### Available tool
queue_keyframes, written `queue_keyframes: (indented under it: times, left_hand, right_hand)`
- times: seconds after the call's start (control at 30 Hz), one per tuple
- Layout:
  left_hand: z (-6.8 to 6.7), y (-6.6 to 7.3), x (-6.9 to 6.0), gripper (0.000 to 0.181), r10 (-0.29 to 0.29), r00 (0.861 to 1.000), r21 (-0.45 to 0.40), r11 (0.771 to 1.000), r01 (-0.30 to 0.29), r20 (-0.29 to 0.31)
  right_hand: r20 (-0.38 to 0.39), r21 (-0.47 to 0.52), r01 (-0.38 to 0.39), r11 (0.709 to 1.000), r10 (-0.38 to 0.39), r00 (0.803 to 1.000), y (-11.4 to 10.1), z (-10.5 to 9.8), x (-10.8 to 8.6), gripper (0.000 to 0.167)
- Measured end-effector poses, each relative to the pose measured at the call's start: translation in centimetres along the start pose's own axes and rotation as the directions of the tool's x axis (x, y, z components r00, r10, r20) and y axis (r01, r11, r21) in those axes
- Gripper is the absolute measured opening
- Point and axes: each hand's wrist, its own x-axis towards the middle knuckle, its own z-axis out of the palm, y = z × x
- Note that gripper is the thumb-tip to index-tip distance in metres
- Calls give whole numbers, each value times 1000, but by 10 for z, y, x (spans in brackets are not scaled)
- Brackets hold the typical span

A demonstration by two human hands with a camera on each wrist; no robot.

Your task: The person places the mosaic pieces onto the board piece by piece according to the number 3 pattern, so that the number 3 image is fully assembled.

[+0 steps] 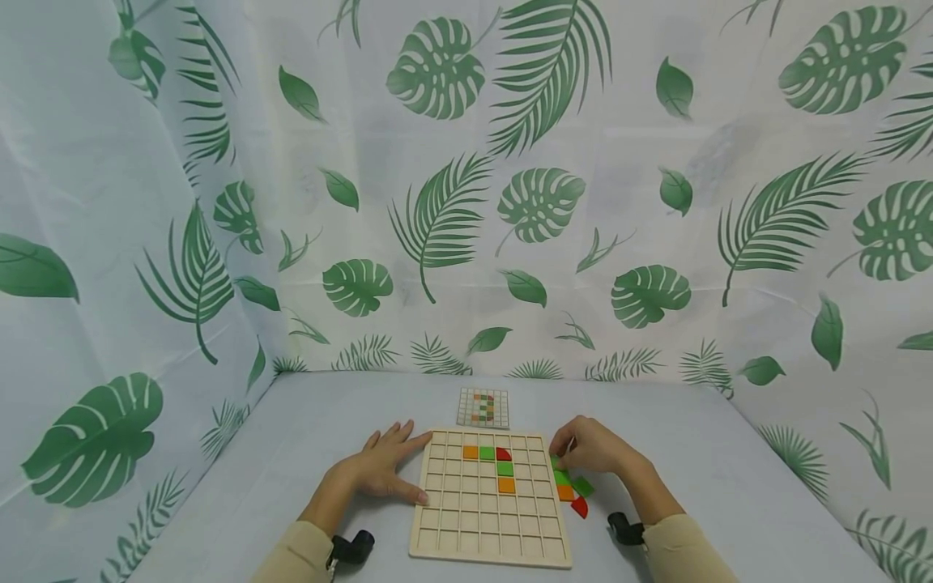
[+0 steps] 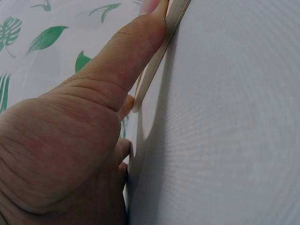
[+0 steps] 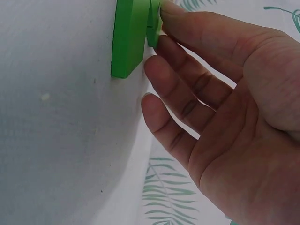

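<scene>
A wooden grid board (image 1: 491,559) lies on the table, holding an orange tile (image 1: 470,452), a green tile (image 1: 487,453) and a red rounded piece (image 1: 504,454) in one row. Below the red piece sit another green tile (image 1: 504,469) and an orange one (image 1: 506,485). My left hand (image 1: 382,465) rests with spread fingers against the board's left edge, its thumb touching the rim (image 2: 161,56). Beside the board's right edge, my right hand (image 1: 594,445) pinches a green tile (image 3: 154,28) by its edge; the index fingertip is hidden. A second green tile (image 3: 129,37) is close by.
Right of the board lie loose pieces: green tiles (image 1: 582,487), an orange tile (image 1: 565,493) and a red rounded piece (image 1: 579,507). A small pattern card (image 1: 464,417) lies behind the board. A leaf-print curtain (image 1: 466,243) stands at the back and sides.
</scene>
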Motion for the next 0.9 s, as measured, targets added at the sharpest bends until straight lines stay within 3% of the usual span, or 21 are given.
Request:
queue_keyframes:
  times: [0.63, 0.9]
  left_hand:
    - [0, 0, 0, 113, 2, 1000, -1, 1000, -2, -3]
    - [1, -1, 1, 114, 0, 1000, 10, 1000, 0, -7]
  right_hand:
    - [-1, -43, -8, 999, 8, 1000, -7, 3, -3, 12]
    - [-38, -10, 18, 1000, -18, 999, -5, 4, 0, 21]
